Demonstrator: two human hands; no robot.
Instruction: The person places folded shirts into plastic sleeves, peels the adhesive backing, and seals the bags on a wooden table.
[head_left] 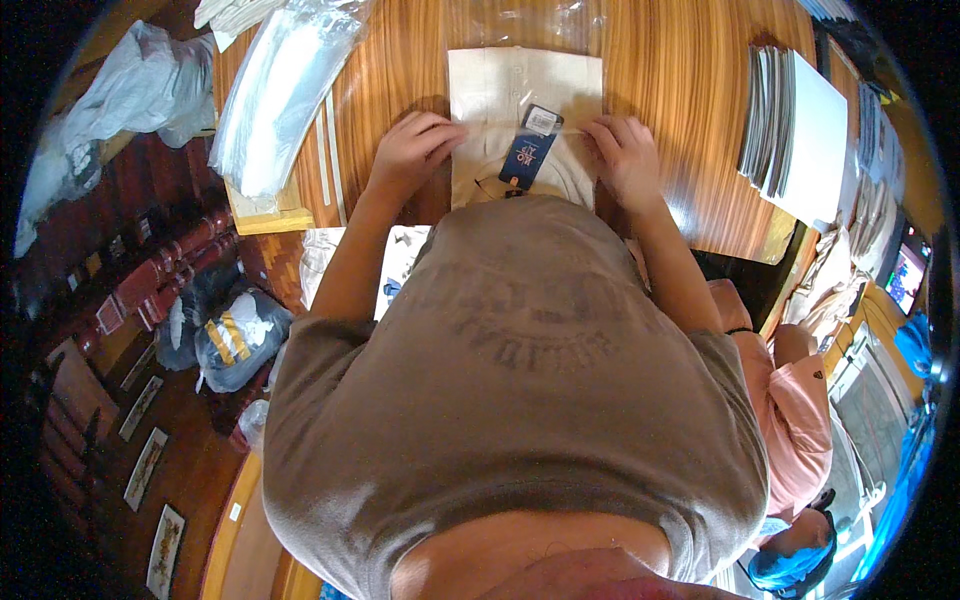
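A folded cream garment (pixel 484 80) lies on the table in front of me, its near end hidden by my own shirt. A dark blue hang tag (pixel 522 160) with a white label rests on it, with a dark cord at its lower end. My left hand (pixel 416 150) pinches the garment's left edge, fingers bent together. At the opposite edge, the fingers of my right hand (pixel 624 158) are curled in on the cloth. Clear plastic film (pixel 530 22) shows just beyond the garment's far end; whether it also wraps the garment, I cannot tell.
A stack of clear plastic bags (pixel 285 95) lies at the table's far left. To the right stands a pile of white and grey boards (pixel 800 130). Bagged bundles (pixel 240 340) sit on the floor at left. A person in pink (pixel 790 420) is close by at right.
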